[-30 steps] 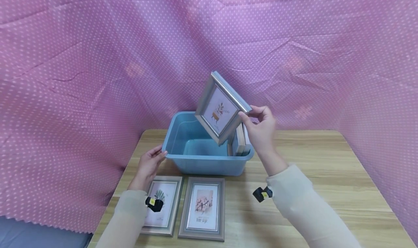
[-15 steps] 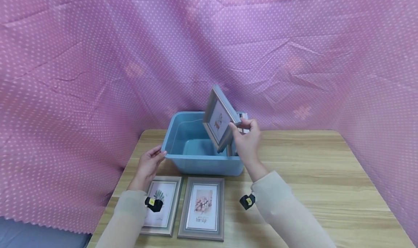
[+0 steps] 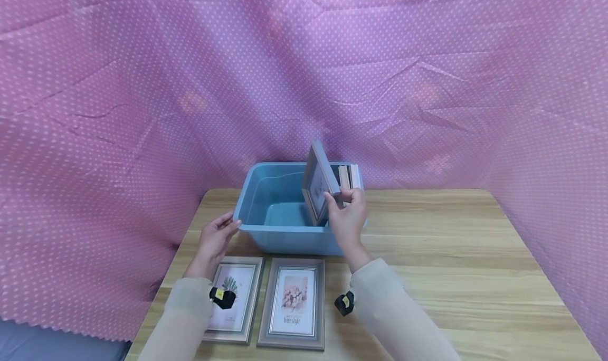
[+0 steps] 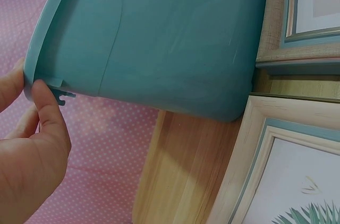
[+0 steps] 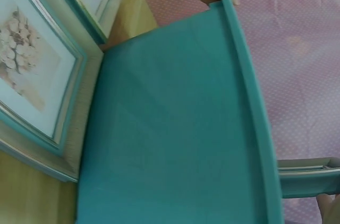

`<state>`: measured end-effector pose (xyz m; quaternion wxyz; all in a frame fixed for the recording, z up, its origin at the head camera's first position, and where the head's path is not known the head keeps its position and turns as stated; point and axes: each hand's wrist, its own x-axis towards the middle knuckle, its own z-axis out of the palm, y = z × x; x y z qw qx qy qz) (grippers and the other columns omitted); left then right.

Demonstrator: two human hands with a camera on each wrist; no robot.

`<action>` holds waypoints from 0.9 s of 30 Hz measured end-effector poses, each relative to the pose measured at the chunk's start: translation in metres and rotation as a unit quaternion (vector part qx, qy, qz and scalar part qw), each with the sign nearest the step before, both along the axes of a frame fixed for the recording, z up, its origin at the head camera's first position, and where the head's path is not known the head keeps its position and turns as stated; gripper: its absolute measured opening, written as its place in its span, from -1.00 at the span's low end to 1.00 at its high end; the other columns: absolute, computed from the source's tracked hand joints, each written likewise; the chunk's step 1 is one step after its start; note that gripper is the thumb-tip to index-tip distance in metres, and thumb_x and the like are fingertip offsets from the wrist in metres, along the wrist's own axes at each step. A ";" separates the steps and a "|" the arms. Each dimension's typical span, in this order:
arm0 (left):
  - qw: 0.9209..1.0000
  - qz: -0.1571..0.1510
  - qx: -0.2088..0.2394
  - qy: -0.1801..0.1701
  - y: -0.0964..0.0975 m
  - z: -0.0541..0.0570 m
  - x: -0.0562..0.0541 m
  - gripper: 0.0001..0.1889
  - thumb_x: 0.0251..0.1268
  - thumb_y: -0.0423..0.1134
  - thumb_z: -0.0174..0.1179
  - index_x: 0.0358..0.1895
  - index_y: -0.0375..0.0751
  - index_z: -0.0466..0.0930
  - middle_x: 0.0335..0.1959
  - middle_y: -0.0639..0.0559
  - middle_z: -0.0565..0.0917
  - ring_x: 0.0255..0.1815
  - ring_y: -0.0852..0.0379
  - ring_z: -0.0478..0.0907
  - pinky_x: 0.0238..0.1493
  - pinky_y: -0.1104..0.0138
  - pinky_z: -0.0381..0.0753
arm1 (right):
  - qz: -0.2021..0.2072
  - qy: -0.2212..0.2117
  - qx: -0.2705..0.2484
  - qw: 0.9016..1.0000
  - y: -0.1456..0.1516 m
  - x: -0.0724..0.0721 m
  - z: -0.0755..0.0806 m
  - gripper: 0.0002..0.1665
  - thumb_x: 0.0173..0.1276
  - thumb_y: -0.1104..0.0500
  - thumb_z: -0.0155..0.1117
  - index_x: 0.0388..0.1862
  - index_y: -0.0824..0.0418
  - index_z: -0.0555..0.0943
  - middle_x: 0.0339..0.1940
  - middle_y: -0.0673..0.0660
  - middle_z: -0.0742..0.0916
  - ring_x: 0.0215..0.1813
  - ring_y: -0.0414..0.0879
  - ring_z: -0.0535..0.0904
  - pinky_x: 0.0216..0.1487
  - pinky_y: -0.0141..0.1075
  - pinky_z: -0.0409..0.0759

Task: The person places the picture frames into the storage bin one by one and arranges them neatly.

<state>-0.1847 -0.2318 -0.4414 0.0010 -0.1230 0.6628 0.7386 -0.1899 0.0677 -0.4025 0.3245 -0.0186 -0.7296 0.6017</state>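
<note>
- Tabletop [image 3: 451,255] of pale wood, pink dotted cloth [image 3: 285,76] behind.
- Held frame [image 3: 317,184] tilted, lower part inside the blue basin [image 3: 285,242], picture facing left, upper edge sloping toward the person; long axis unclear.
- Right hand [image 3: 348,218] pinches the frame's near corner; left hand [image 3: 215,242] grips the basin's left rim.

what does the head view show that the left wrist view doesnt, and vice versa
Only the head view shows the right hand pinching a tilted frame, and more frames inside the tub.
Only the left wrist view shows a small notched piece under its rim.
Both show the left hand gripping that rim, the leaf frame and flower frame lying flat, wooden table and dotted pink cloth.
</note>
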 end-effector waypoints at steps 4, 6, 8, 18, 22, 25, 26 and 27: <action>1.000 -0.002 -0.004 -0.003 0.000 0.000 0.000 -0.47 0.32 -0.44 0.16 0.32 -0.43 0.27 0.16 -0.25 0.41 -0.08 0.27 0.52 0.09 0.44 0.53 | -0.008 -0.007 0.018 1.000 -0.004 0.002 -0.008 -0.64 0.15 0.27 0.45 -0.21 0.35 0.46 -0.18 0.20 0.59 -0.21 -0.05 0.58 -0.26 -0.37 0.69; 1.000 -0.002 -0.002 -0.003 0.001 0.000 0.001 -0.47 0.32 -0.44 0.16 0.33 -0.44 0.27 0.15 -0.24 0.42 -0.08 0.27 0.51 0.10 0.44 0.53 | -0.010 -0.016 0.023 1.000 -0.006 0.003 -0.010 -0.65 0.17 0.25 0.44 -0.19 0.33 0.46 -0.16 0.17 0.60 -0.19 -0.06 0.59 -0.26 -0.36 0.68; 1.000 0.000 0.002 -0.003 0.001 0.000 0.001 -0.47 0.31 -0.45 0.15 0.32 -0.43 0.27 0.13 -0.23 0.43 -0.09 0.27 0.51 0.09 0.44 0.53 | -0.012 -0.025 0.025 0.999 -0.007 0.004 -0.013 -0.65 0.18 0.23 0.44 -0.19 0.32 0.47 -0.15 0.16 0.60 -0.18 -0.08 0.59 -0.25 -0.35 0.68; 1.000 0.002 0.003 -0.003 0.001 0.000 0.002 -0.47 0.31 -0.45 0.16 0.32 -0.44 0.27 0.10 -0.22 0.44 -0.11 0.27 0.52 0.08 0.44 0.54 | -0.018 -0.041 0.047 0.998 -0.010 0.008 -0.022 -0.65 0.18 0.21 0.44 -0.18 0.29 0.46 -0.14 0.15 0.58 -0.14 -0.08 0.56 -0.23 -0.32 0.68; 1.000 0.008 0.010 -0.003 0.000 -0.001 0.002 -0.48 0.29 -0.47 0.16 0.31 -0.44 0.29 0.00 -0.12 0.50 -0.14 0.27 0.53 0.06 0.43 0.56 | -0.016 -0.036 0.055 0.998 -0.009 0.010 -0.024 -0.66 0.19 0.20 0.43 -0.20 0.28 0.46 -0.14 0.15 0.57 -0.11 -0.07 0.57 -0.17 -0.31 0.68; 1.000 0.008 0.015 -0.001 0.000 -0.001 0.002 -0.48 0.29 -0.49 0.16 0.31 -0.44 0.29 -0.05 -0.06 0.53 -0.15 0.27 0.54 0.06 0.43 0.56 | -0.022 -0.032 0.061 0.997 -0.009 0.011 -0.025 -0.67 0.19 0.18 0.43 -0.24 0.27 0.46 -0.14 0.15 0.57 -0.08 -0.06 0.58 -0.15 -0.31 0.68; 1.000 0.007 0.017 0.000 0.000 -0.001 0.002 -0.48 0.29 -0.49 0.16 0.31 -0.45 0.28 -0.06 -0.05 0.54 -0.14 0.26 0.54 0.06 0.43 0.56 | -0.024 -0.032 0.063 0.997 -0.009 0.012 -0.025 -0.67 0.19 0.17 0.43 -0.26 0.27 0.45 -0.15 0.14 0.57 -0.08 -0.06 0.58 -0.14 -0.31 0.68; 1.000 0.007 0.019 0.001 0.000 -0.001 0.002 -0.48 0.29 -0.49 0.16 0.31 -0.45 0.28 -0.07 -0.04 0.54 -0.14 0.26 0.54 0.06 0.42 0.56 | -0.026 -0.033 0.066 0.997 -0.009 0.012 -0.026 -0.67 0.18 0.16 0.43 -0.27 0.26 0.46 -0.15 0.14 0.57 -0.08 -0.06 0.58 -0.15 -0.32 0.68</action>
